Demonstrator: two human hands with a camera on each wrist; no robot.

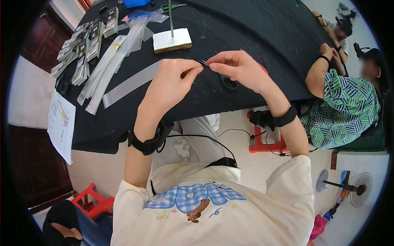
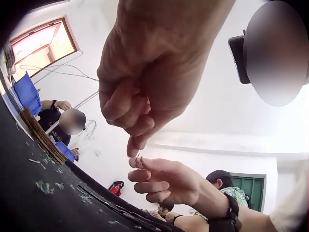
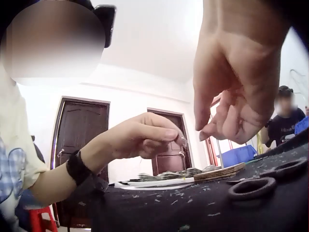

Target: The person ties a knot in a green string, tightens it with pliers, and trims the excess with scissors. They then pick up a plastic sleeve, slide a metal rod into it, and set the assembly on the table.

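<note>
Above the front of the black table, the left hand (image 1: 170, 84) pinches a tiny thin clear piece (image 3: 183, 141) between thumb and forefinger. Close on its right is the right hand (image 1: 242, 71), thumb and forefinger tips near each other and pointing at the left fingertips. In the left wrist view the piece (image 2: 139, 154) lies between the left hand (image 2: 149, 72) and the fingertips of the right hand (image 2: 169, 179); whether the right fingers grip it cannot be told. Black-handled scissors (image 1: 229, 83) lie below the right hand.
A white-topped block (image 1: 172, 40) with an upright rod stands beyond the hands. Clear strips (image 1: 130, 85) and bundled packets (image 1: 94, 41) lie at the left, green-handled scissors (image 1: 174, 7) at the back. Small scraps dot the black cloth (image 1: 254, 37). Other people sit at the right.
</note>
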